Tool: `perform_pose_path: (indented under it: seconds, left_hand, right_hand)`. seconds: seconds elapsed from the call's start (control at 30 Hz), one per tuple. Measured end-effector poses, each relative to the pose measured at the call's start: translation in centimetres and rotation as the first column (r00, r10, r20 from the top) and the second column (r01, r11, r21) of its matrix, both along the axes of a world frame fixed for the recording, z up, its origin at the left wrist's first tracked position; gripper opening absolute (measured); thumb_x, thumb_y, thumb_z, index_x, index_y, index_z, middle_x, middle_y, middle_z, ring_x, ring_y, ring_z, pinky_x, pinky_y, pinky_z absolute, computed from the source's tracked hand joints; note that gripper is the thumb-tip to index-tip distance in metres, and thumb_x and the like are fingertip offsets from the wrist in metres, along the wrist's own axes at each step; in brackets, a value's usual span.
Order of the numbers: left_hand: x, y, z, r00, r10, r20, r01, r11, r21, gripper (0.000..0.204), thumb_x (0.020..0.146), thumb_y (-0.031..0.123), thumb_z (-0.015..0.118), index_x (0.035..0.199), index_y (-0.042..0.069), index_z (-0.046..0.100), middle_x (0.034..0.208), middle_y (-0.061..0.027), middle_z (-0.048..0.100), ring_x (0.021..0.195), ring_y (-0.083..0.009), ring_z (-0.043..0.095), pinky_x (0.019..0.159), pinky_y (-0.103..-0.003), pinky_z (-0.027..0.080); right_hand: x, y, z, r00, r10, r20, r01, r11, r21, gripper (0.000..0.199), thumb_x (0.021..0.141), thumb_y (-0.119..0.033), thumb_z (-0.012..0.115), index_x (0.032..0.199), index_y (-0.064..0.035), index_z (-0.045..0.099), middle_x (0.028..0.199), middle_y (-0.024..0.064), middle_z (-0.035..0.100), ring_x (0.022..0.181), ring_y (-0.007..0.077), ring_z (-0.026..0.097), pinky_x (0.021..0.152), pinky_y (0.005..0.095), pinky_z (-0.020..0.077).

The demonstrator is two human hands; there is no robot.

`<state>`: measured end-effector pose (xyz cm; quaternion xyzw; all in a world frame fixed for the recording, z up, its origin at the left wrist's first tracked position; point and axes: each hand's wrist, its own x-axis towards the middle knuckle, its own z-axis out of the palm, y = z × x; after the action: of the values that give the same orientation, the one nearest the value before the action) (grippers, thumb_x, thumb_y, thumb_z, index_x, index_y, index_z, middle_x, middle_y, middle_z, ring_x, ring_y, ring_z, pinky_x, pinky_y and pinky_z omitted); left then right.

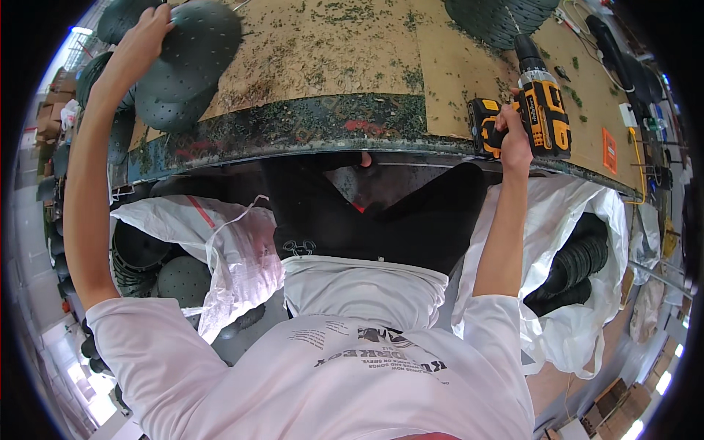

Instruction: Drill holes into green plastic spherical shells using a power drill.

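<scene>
At the far left of the workbench [367, 59], my left hand [149, 35] is closed at the edge of a dark green domed disc [196, 51] dotted with small holes. Beneath that disc sits another like it [172, 106], and more stand beside my wrist. My right hand [515, 139] is wrapped round the handle of a yellow and black cordless drill [546, 117], which rests on or just above the bench's near right part. Its long thin bit [512, 18] points away from me, close to a stack of ridged dark green discs [499, 20] at the back.
Green shavings litter the bench top. Below its edge, white woven sacks stand on both sides: the left sack [242, 257] and the right sack [543, 220] hold dark discs. An orange rectangular piece [609, 150] and a yellow cable [640, 169] lie at the right edge.
</scene>
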<state>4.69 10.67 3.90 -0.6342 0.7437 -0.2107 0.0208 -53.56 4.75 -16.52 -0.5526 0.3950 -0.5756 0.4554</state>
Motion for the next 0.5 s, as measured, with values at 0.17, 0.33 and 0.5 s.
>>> perform_pose_path:
  seconds: [0.17,0.33,0.5]
  left_hand:
    - [-14.7,-0.2,1.7,0.981,0.186,-0.056,-0.158,0.93,0.333,0.022,0.098,0.015,0.056,0.112,-0.001,0.049,0.112,-0.0225,0.051,0.106,-0.0393,0.054,0.086,-0.05,0.046]
    - [-17.4,-3.6,-2.8,0.967,-0.114,-0.226,0.203,0.883,0.424,0.047,0.094,0.025,0.067,0.128,0.002,0.045,0.127,-0.0227,0.049,0.121,-0.0409,0.049,0.093,-0.05,0.045]
    - [-19.3,-5.4,-7.5,0.856,-0.312,-0.412,0.438,0.862,0.256,0.009,0.101,0.01,0.048,0.107,0.007,0.043,0.106,-0.0141,0.049,0.089,-0.0386,0.056,0.075,-0.045,0.042]
  right_hand:
    - [0.5,0.1,0.2,0.999,-0.003,0.036,0.003,1.0,0.022,0.034,0.091,0.0,0.056,0.124,0.0046,0.051,0.071,0.0005,0.049,0.06,0.0084,0.047,0.06,0.0237,0.0415]
    - [0.7,-0.3,0.0,0.999,0.013,0.042,-0.013,1.0,0.019,0.033,0.09,0.001,0.055,0.124,0.0039,0.052,0.069,0.0017,0.052,0.059,0.0088,0.048,0.059,0.0244,0.0418]
    - [0.9,-0.3,-0.4,0.999,0.012,0.039,-0.013,1.0,0.015,0.035,0.091,-0.001,0.057,0.125,0.0029,0.053,0.067,0.0007,0.051,0.058,0.0086,0.048,0.059,0.0241,0.0422]
